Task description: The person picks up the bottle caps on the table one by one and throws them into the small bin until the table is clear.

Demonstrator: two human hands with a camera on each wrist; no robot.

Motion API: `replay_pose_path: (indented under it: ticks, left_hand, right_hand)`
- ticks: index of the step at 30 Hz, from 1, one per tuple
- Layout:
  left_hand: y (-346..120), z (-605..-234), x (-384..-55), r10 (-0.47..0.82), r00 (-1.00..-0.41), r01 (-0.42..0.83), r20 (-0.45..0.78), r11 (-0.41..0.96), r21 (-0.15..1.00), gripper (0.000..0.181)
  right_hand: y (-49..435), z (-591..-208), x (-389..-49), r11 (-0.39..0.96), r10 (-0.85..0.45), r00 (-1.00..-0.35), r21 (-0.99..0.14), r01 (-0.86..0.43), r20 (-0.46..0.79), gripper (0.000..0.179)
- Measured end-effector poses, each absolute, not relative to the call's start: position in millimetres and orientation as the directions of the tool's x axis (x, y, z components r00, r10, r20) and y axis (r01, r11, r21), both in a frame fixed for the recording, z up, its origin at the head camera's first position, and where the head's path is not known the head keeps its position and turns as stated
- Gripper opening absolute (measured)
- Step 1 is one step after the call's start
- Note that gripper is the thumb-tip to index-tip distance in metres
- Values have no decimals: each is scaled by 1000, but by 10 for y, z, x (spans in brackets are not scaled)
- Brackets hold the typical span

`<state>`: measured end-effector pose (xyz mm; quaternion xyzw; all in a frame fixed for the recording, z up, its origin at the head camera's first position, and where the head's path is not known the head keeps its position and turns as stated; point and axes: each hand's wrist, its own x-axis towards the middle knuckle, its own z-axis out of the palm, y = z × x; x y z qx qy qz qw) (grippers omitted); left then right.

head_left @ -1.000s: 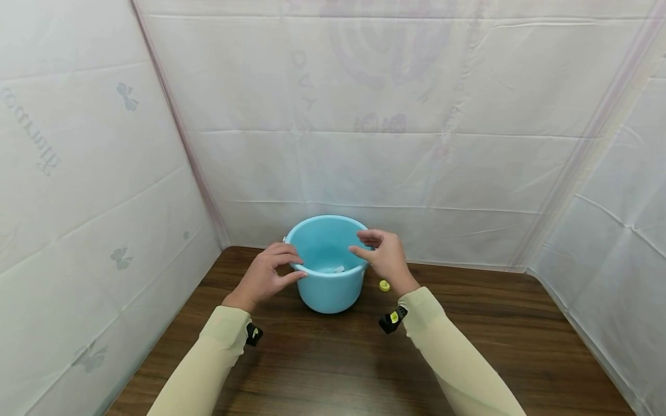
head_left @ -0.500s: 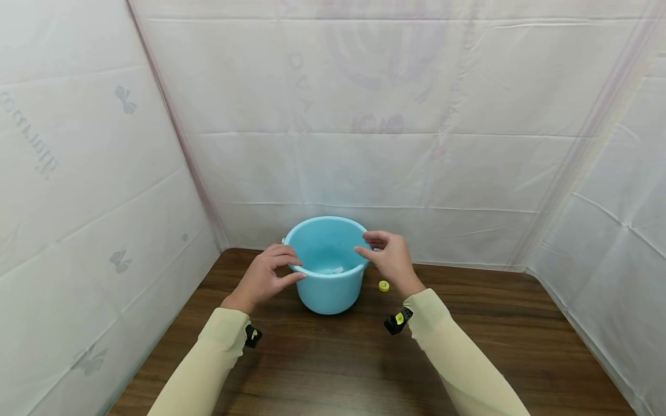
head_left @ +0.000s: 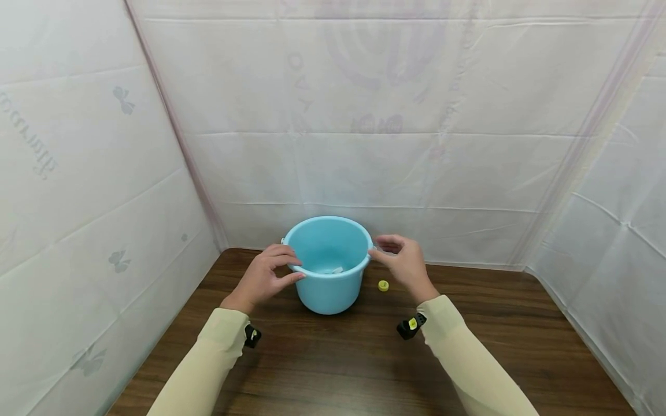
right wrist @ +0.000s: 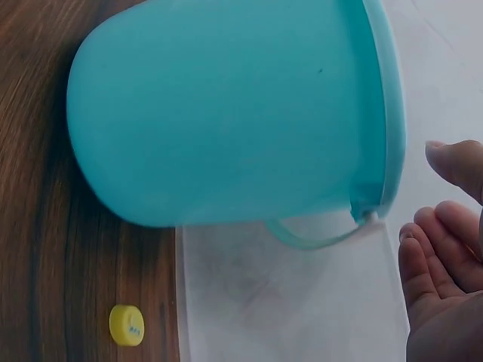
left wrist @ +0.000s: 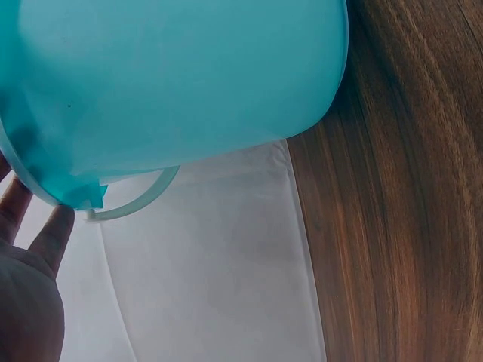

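Note:
A light blue bucket (head_left: 333, 294) stands upright on the wooden table against the back wall. My left hand (head_left: 264, 277) grips its left rim, fingers over the edge and thumb on the outer side. Beside the right rim is my right hand (head_left: 404, 261), its fingers loosely bent and nothing between them. The right wrist view shows a gap between that thumb and the rim. Behind the bucket hangs its pale handle (right wrist: 317, 241). A small white thing (head_left: 337, 270) lies inside on the bottom. To the bucket's right, near my right hand, sits a small yellow cap (head_left: 383, 285).
White sheeting walls (head_left: 333, 167) with faint printing enclose the table (head_left: 333, 358) at the back and on both sides. The bucket is close to the back wall. Black bands with yellow marks sit on both wrists.
My right hand has moved to the right, from over the bucket's opening to just outside its right rim. My left hand stays on the left rim; the bucket and yellow cap stay put.

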<state>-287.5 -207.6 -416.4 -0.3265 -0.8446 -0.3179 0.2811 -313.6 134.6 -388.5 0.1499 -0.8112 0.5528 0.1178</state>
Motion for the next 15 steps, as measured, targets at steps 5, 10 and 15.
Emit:
replay_pose_path:
  ticks: [5, 10, 15]
  left_hand:
    - [-2077, -4179, -2885, 374, -625, 732, 685, 585, 349, 22]
    - [-2081, -4195, -2899, 376, -616, 738, 692, 584, 340, 21]
    - [-2082, -4192, -2903, 377, -616, 738, 692, 583, 340, 21]
  right_hand:
    - [1440, -3947, -3143, 359, -99, -924, -853, -378, 368, 44]
    - [1505, -4010, -3131, 365, -87, -930, -857, -363, 357, 48]
    - [1562, -4096, -3117, 385, -78, -935, -855, -348, 345, 47]
